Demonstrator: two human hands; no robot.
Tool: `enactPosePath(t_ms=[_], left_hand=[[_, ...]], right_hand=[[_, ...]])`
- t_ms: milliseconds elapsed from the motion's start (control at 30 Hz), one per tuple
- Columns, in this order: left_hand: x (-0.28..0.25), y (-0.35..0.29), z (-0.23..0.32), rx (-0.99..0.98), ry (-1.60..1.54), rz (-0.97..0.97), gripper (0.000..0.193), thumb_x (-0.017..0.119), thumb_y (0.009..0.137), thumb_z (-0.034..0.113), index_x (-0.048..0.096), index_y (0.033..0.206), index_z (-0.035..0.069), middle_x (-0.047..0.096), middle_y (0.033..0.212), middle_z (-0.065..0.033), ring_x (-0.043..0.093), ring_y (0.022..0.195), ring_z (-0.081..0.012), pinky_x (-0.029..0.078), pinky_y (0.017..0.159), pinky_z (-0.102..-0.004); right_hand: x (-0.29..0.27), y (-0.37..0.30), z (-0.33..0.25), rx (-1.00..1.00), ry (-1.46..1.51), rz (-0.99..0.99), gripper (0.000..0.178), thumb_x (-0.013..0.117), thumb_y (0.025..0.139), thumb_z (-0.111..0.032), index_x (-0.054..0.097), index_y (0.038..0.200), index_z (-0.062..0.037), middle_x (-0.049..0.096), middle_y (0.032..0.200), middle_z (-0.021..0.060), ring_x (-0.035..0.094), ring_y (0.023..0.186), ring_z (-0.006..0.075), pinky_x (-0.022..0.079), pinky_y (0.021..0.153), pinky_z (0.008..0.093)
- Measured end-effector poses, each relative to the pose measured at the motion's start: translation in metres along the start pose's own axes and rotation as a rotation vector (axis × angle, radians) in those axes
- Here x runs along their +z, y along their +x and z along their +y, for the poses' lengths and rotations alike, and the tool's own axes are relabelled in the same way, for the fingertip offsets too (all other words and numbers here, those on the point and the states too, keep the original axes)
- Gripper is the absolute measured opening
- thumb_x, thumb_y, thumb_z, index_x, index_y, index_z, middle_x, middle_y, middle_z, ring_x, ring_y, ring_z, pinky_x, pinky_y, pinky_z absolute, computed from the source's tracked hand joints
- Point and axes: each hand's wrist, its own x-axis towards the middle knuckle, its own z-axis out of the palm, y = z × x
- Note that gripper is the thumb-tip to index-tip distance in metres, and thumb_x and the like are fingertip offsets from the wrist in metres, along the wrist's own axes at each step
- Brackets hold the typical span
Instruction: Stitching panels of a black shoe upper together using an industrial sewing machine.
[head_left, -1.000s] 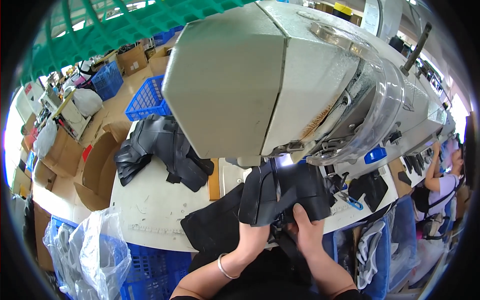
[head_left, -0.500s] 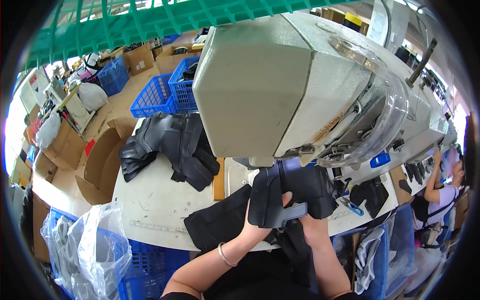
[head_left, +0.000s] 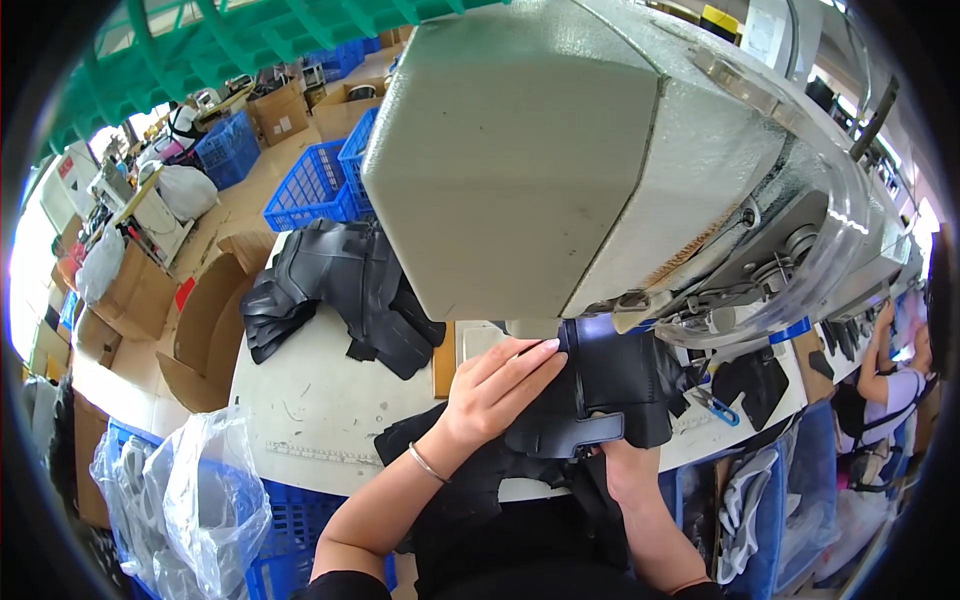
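Observation:
A black stitched leather-like panel (head_left: 622, 372) with a dark grey tab (head_left: 585, 431) lies beneath the head of a sewing machine (head_left: 520, 170). My left hand (head_left: 490, 395) rests on the panel's left part with fingers stretched out side by side, the fingertips near the seam; its thumb is hidden. At the panel's near edge, my right hand (head_left: 630, 470) grips it from below, most of its fingers covered by the material. The needle area is hidden behind the machine head. More black material (head_left: 450, 490) hangs over the table edge in front of me.
A pile of black panels (head_left: 340, 285) lies on the white table (head_left: 310, 400) at left. Blue-handled scissors (head_left: 717, 408) lie at right. Blue crates, one with a plastic bag (head_left: 210, 500), flank the table. A green grid (head_left: 230, 50) crosses the top. Another person (head_left: 880, 385) is at far right.
My left hand has come out from under the panel and now lies on top of it, farther forward. The right hand stays at the near edge. The view has shifted slightly.

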Motion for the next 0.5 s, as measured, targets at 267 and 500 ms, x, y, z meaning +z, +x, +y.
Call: enactPosePath(t_ms=[267,500], left_hand=[[-0.003,0.006,-0.007,0.156,0.122,-0.001,0.024,0.07,0.066,0.002,0.073,0.09,0.003,0.069,0.1,-0.0079,0.068,0.093,-0.0239,0.054,0.06,-0.0269],[-0.014,0.019,-0.007,0.232,0.178,-0.102,0.023,0.07,0.063,0.004,0.073,0.086,0.003,0.07,0.096,-0.006,0.068,0.089,-0.0214,0.052,0.056,-0.0242]], right_hand=[[0.001,0.0,0.0,-0.017,0.017,-0.033,0.012,0.063,0.091,-0.001,0.062,0.103,-0.0004,0.062,0.087,0.0045,0.057,0.069,0.0104,0.048,0.058,0.0245],[0.006,0.002,-0.008,0.009,0.061,-0.044,0.024,0.066,0.088,-0.003,0.057,0.11,-0.0038,0.061,0.09,0.0026,0.058,0.069,0.009,0.047,0.054,0.0228]])
